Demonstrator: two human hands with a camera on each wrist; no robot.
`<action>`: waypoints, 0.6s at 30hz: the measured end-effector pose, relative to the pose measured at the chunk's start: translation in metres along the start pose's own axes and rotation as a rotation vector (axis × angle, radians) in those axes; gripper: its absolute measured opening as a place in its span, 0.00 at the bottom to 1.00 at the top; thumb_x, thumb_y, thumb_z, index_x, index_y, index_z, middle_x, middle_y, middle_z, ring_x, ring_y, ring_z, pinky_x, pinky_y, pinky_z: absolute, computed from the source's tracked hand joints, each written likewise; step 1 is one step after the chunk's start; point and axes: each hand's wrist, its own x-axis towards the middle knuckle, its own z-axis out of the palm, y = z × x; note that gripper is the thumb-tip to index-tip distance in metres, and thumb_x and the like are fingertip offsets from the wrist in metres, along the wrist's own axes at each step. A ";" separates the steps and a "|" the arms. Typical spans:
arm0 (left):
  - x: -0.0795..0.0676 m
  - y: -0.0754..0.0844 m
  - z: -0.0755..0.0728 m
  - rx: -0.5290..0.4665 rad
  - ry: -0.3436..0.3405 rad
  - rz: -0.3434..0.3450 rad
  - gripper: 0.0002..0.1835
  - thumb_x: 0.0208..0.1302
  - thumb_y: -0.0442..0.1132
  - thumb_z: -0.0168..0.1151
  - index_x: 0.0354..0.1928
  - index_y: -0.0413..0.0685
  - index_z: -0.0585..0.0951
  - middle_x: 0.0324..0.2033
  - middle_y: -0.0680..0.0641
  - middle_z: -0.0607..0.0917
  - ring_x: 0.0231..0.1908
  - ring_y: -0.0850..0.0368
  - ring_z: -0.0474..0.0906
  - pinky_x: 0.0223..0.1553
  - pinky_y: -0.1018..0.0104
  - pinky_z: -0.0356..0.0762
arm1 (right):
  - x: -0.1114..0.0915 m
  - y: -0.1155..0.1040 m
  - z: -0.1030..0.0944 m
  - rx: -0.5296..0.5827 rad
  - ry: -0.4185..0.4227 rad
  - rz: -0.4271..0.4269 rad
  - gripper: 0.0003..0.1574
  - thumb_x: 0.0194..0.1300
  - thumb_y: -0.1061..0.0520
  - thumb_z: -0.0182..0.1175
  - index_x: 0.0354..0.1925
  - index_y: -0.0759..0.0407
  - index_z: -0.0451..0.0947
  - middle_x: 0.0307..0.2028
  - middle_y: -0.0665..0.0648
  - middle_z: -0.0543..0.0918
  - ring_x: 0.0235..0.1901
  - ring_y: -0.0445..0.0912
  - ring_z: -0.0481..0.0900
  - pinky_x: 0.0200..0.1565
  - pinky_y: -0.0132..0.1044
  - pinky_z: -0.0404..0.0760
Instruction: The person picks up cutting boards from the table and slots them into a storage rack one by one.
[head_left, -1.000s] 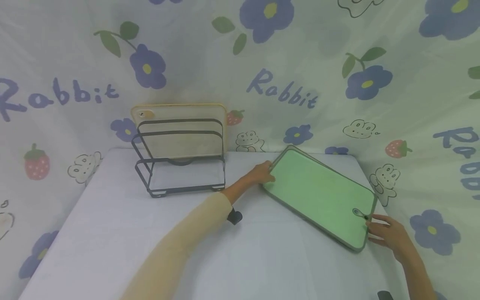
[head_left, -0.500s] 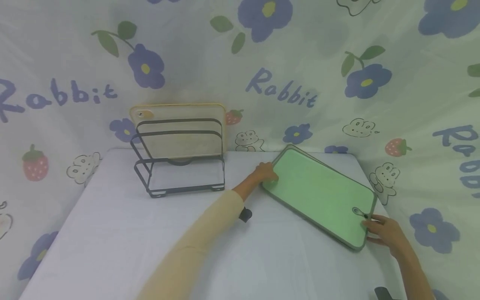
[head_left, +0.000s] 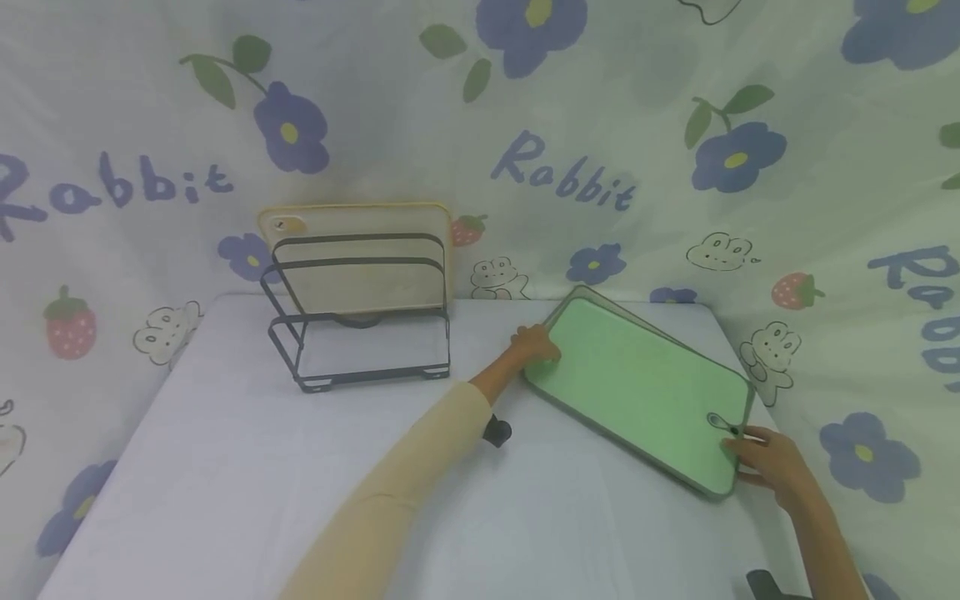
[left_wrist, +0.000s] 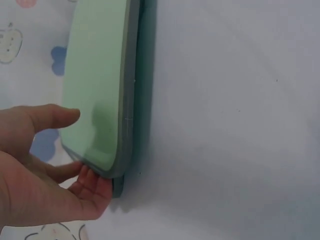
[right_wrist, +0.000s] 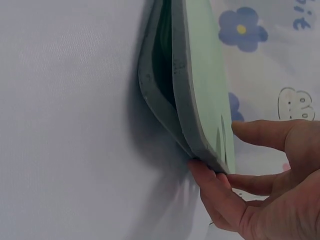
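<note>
A pale green cutting board (head_left: 637, 383) with a grey rim lies slantwise on the right of the table. Beneath it is a second, similar board (right_wrist: 162, 107), with a narrow gap between the two in the right wrist view. My left hand (head_left: 534, 345) grips the upper board's left end, fingers at the edge and thumb (left_wrist: 62, 116) over the face. At the other end my right hand (head_left: 772, 462) holds the edge beside the oval handle hole (head_left: 722, 423). Its fingertips (right_wrist: 202, 170) are at the rim, partly underneath, with the thumb above the face.
A dark wire rack (head_left: 360, 375) stands left of centre on the white table (head_left: 225, 467). A beige board with a yellow rim (head_left: 360, 218) stands upright in its rear. Behind the table hangs a printed cloth (head_left: 405, 108).
My left hand has slid slightly right, farther over the board's end. The upper board has shifted a little, showing more of the lower one along the back. My right hand has barely moved.
</note>
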 end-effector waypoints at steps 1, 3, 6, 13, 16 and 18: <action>-0.001 0.001 0.000 -0.005 0.005 -0.010 0.27 0.61 0.43 0.67 0.58 0.35 0.75 0.47 0.39 0.74 0.47 0.46 0.70 0.51 0.55 0.74 | 0.000 0.000 0.000 0.001 0.002 0.003 0.51 0.74 0.51 0.56 0.69 0.85 0.41 0.65 0.87 0.53 0.59 0.73 0.70 0.50 0.49 0.83; -0.002 0.003 0.001 -0.013 0.014 -0.028 0.26 0.60 0.42 0.67 0.57 0.35 0.76 0.46 0.39 0.75 0.47 0.47 0.70 0.51 0.55 0.74 | -0.001 0.000 -0.001 -0.001 0.003 0.005 0.51 0.73 0.50 0.57 0.69 0.86 0.41 0.65 0.87 0.54 0.60 0.73 0.69 0.50 0.50 0.83; -0.005 0.006 0.003 -0.015 0.014 -0.048 0.25 0.60 0.42 0.67 0.56 0.35 0.77 0.45 0.40 0.76 0.47 0.47 0.71 0.51 0.55 0.74 | -0.002 0.002 -0.001 -0.010 0.008 0.014 0.52 0.73 0.50 0.58 0.69 0.86 0.41 0.63 0.87 0.57 0.60 0.74 0.68 0.50 0.50 0.83; -0.016 0.007 0.000 -0.071 0.036 -0.063 0.20 0.59 0.41 0.65 0.51 0.36 0.78 0.37 0.43 0.78 0.40 0.50 0.72 0.46 0.58 0.75 | -0.004 0.005 -0.001 0.017 0.009 0.010 0.48 0.72 0.56 0.57 0.68 0.87 0.42 0.63 0.87 0.57 0.57 0.73 0.72 0.49 0.49 0.84; -0.020 0.006 -0.004 -0.106 0.046 -0.076 0.17 0.60 0.40 0.64 0.47 0.36 0.78 0.33 0.45 0.77 0.34 0.52 0.71 0.41 0.61 0.76 | -0.004 0.006 0.001 0.023 0.019 -0.008 0.47 0.72 0.58 0.56 0.69 0.86 0.42 0.63 0.88 0.56 0.57 0.73 0.72 0.49 0.49 0.84; -0.019 0.004 -0.006 -0.128 0.036 -0.085 0.17 0.61 0.38 0.63 0.47 0.34 0.77 0.31 0.45 0.76 0.31 0.54 0.71 0.35 0.64 0.76 | -0.004 0.006 0.001 0.007 0.025 -0.011 0.47 0.71 0.57 0.56 0.69 0.86 0.43 0.63 0.88 0.56 0.57 0.72 0.72 0.49 0.48 0.84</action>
